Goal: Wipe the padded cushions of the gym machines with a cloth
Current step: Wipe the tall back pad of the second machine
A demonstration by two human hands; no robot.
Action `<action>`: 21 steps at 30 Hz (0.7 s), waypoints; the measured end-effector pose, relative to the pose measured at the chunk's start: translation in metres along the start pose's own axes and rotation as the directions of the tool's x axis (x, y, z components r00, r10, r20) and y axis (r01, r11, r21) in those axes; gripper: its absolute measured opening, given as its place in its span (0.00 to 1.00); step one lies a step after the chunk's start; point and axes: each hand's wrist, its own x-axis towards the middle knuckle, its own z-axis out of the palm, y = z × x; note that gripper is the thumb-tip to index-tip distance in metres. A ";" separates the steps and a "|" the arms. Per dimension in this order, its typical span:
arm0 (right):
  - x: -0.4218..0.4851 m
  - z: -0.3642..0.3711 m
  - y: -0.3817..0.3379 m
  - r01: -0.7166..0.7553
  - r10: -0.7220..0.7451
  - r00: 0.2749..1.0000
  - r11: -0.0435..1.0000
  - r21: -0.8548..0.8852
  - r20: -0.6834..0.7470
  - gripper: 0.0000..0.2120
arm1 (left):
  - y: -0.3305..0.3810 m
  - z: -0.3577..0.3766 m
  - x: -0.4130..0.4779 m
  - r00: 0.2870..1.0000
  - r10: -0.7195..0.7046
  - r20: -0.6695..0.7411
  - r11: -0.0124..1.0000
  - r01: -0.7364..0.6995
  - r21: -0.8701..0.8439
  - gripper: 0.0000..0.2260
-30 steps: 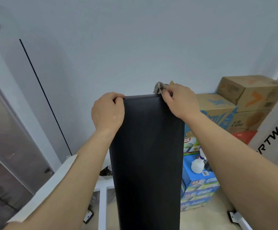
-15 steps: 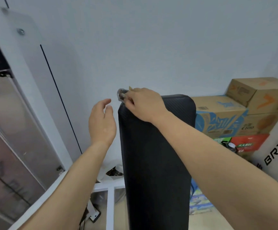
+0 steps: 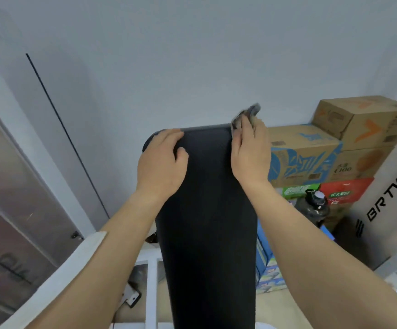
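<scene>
A long black padded cushion [image 3: 207, 222] stands upright in the middle of the head view, its rounded top edge near the white wall. My left hand [image 3: 161, 162] lies on the cushion's top left corner, fingers curled over the edge. My right hand [image 3: 252, 153] presses against the top right corner and grips a small grey cloth [image 3: 247, 115], which sticks up above my fingers, blurred.
Stacked cardboard boxes [image 3: 349, 143] and a dark water jug [image 3: 316, 207] stand to the right. A grey machine panel marked BRTW [image 3: 387, 205] is at far right. A white frame [image 3: 151, 286] runs below the cushion; a glass-fronted panel [image 3: 14, 210] fills the left.
My right hand with the cloth has swept from the cushion's top left corner to its top right corner. My left hand, which hung free beside the cushion, now rests on the top left corner.
</scene>
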 end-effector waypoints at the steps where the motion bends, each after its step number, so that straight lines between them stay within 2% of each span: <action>1: -0.018 0.003 0.004 0.060 -0.061 0.998 0.998 -0.028 -0.009 0.21 | -0.003 0.000 -0.008 1.000 0.022 0.016 1.000 -0.022 0.003 0.21; 4: -0.087 0.013 0.023 0.316 -0.310 0.948 0.945 -0.082 0.076 0.24 | -0.021 0.010 -0.051 0.997 0.058 -0.055 0.997 -0.055 0.051 0.21; 6: -0.146 0.022 0.044 0.487 -0.462 0.869 0.863 -0.134 0.179 0.27 | -0.037 0.023 -0.084 0.996 0.030 -0.089 0.998 -0.025 0.055 0.17; 7: -0.177 0.026 0.054 0.583 -0.541 0.802 0.800 -0.138 0.254 0.28 | -0.046 0.030 -0.098 0.998 0.004 -0.068 0.999 0.000 0.054 0.15; 10: -0.236 0.026 0.069 0.809 -0.690 0.531 0.585 -0.052 0.492 0.32 | -0.069 0.041 -0.129 0.998 -0.061 0.027 0.996 0.059 0.074 0.12; 11: -0.234 0.023 0.068 0.844 -0.710 0.463 0.537 -0.019 0.530 0.33 | -0.074 0.041 -0.135 0.997 -0.073 0.035 0.994 0.070 0.082 0.11; 13: -0.209 0.019 0.058 0.887 -0.745 0.376 0.462 0.019 0.550 0.31 | -0.078 0.036 -0.139 0.995 -0.096 0.024 0.992 0.093 0.089 0.10; 15: -0.168 0.016 0.036 0.899 -0.774 0.380 0.438 -0.004 0.506 0.26 | -0.078 0.030 -0.136 0.992 -0.130 -0.003 0.990 0.130 0.061 0.10; 19: -0.079 0.021 -0.031 0.801 -0.736 0.596 0.575 -0.168 0.321 0.23 | -0.081 0.026 -0.128 0.984 -0.168 -0.059 0.986 0.168 -0.007 0.10; 21: -0.058 0.026 -0.056 0.747 -0.702 0.665 0.637 -0.191 0.255 0.23 | -0.084 0.027 -0.129 0.977 -0.196 -0.083 0.980 0.193 -0.039 0.09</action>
